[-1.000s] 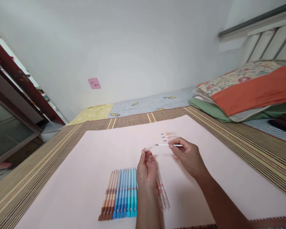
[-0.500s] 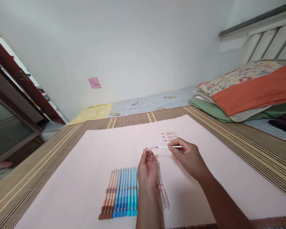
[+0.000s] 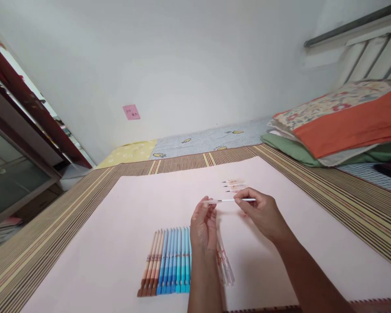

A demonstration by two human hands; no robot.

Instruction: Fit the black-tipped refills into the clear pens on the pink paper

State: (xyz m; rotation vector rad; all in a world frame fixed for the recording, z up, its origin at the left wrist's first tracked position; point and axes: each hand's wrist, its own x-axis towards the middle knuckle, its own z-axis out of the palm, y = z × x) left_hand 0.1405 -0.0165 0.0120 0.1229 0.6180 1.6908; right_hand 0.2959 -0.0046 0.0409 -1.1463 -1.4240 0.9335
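My left hand (image 3: 204, 224) pinches a small translucent pale-pink pen part (image 3: 211, 201) between thumb and fingers. With fingers closed, my right hand (image 3: 258, 211) grips a thin white pen refill (image 3: 228, 200) that lies level, in line with that part. The refill's dark tip end meets the pen part and appears to sit inside it. Beyond the hands lie three small pieces with dark pointed tips and reddish patterns (image 3: 234, 186). Several clear pen barrels with red markings (image 3: 226, 265) lie beside my left forearm, which partly covers them.
A row of several brown, blue and teal pens (image 3: 166, 261) lies left of my left forearm. Everything rests on a pale pink sheet (image 3: 94, 243) over a striped mat (image 3: 45, 230). Folded bedding (image 3: 355, 126) is stacked at the right by the wall, which bears a pink note (image 3: 131, 112).
The refill's dark tip, at the end of the translucent part before, has slid into or against it. My hands have shifted slightly right in view, along with the whole scene.
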